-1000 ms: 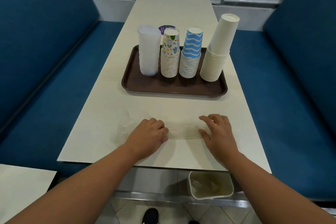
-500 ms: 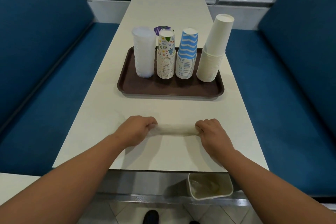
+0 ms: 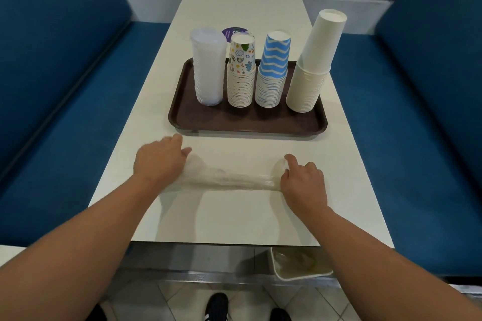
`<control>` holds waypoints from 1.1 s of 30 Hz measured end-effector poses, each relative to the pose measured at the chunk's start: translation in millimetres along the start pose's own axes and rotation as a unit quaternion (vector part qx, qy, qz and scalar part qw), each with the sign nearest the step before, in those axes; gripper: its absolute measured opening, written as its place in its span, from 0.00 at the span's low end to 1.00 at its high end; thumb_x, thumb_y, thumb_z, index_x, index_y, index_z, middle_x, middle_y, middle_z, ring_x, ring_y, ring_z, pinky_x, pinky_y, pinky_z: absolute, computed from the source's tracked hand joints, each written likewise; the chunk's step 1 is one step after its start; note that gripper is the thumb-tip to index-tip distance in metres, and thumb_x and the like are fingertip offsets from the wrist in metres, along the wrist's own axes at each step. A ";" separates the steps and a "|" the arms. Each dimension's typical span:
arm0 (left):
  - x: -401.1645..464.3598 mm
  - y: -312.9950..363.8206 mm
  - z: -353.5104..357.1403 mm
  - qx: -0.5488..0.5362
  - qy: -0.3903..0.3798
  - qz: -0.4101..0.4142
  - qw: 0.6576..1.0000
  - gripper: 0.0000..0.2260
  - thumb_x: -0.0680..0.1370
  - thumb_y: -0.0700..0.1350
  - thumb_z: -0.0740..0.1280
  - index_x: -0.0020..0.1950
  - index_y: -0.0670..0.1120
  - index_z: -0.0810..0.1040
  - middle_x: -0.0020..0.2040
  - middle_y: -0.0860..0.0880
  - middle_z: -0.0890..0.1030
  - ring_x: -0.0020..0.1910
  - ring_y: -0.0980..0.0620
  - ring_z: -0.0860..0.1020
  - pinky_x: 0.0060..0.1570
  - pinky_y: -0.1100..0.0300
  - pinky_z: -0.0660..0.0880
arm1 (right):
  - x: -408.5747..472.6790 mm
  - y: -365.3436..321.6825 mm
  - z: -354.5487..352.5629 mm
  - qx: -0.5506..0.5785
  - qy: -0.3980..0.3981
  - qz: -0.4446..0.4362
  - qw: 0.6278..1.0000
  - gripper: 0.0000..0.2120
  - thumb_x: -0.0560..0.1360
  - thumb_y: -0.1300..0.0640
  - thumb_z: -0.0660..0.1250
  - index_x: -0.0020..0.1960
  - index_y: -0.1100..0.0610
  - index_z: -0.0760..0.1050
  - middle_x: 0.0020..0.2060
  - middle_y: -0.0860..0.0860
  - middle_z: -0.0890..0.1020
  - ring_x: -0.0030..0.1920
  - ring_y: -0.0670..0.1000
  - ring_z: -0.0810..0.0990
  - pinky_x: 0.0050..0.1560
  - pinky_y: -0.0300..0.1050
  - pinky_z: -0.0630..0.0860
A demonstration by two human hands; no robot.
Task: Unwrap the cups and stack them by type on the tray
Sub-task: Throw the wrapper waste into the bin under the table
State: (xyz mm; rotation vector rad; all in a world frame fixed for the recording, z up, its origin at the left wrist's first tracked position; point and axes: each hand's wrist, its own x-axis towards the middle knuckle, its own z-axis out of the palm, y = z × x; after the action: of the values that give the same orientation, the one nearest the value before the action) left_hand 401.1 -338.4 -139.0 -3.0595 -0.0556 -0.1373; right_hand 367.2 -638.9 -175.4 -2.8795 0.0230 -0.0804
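Wrapper [image 3: 227, 180] lies stretched just in front of the tray [image 3: 247, 122], where four cup stacks [image 3: 271, 73] already stand sorted; our left hand [image 3: 156, 161] presses one end with loosely bent fingers while our right hand [image 3: 302, 182] pinches the other. We should gather the film tightly inward, away from the tray, then drop it into the bin [image 3: 300, 263] below. Pale tabletop [image 3: 247, 2] runs beyond the tray between blue benches [image 3: 65, 86].

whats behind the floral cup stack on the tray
Behind the floral cup stack a purple round thing lies on the table past the tray. Only its top edge shows; the cups cover the rest.
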 end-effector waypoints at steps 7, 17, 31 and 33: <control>-67.5 128.3 -2.1 -0.129 0.025 0.288 0.949 0.16 0.81 0.45 0.54 0.61 0.40 0.77 0.60 0.37 0.78 0.59 0.37 0.76 0.58 0.46 0.72 | -0.3 1.7 2.9 -0.009 -0.007 0.004 1.000 0.20 0.80 0.60 0.56 0.71 0.56 0.69 0.44 0.57 0.80 0.47 0.57 0.72 0.47 0.51 0.66; -125.5 127.3 16.0 -0.089 -0.027 0.434 0.896 0.30 0.76 0.64 0.60 0.68 0.43 0.73 0.65 0.46 0.78 0.67 0.45 0.73 0.69 0.47 0.68 | 6.4 29.1 -49.0 0.290 -0.149 0.143 0.934 0.12 0.80 0.49 0.62 0.48 0.57 0.77 0.39 0.52 0.85 0.40 0.52 0.81 0.40 0.45 0.76; -163.0 174.0 -30.5 -0.488 0.056 0.262 0.831 0.09 0.78 0.45 0.63 0.52 0.45 0.82 0.45 0.50 0.84 0.41 0.53 0.80 0.44 0.64 0.75 | -49.4 10.3 -51.2 0.598 -0.456 0.246 0.611 0.20 0.74 0.47 0.69 0.49 0.66 0.80 0.43 0.59 0.85 0.45 0.56 0.85 0.50 0.50 0.82; -165.7 176.2 -43.0 -0.541 0.038 0.189 0.818 0.08 0.78 0.46 0.63 0.49 0.47 0.82 0.38 0.55 0.82 0.36 0.58 0.77 0.39 0.65 0.73 | -48.4 -1.4 -52.2 0.707 -0.376 0.264 0.538 0.13 0.79 0.58 0.64 0.42 0.64 0.83 0.38 0.58 0.83 0.40 0.55 0.85 0.44 0.48 0.83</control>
State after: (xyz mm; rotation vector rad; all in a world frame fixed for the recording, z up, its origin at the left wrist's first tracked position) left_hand 239.4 -522.9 -124.9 -4.0576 0.9630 -0.3718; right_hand 315.9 -649.9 -127.2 -0.9704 0.4262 0.8350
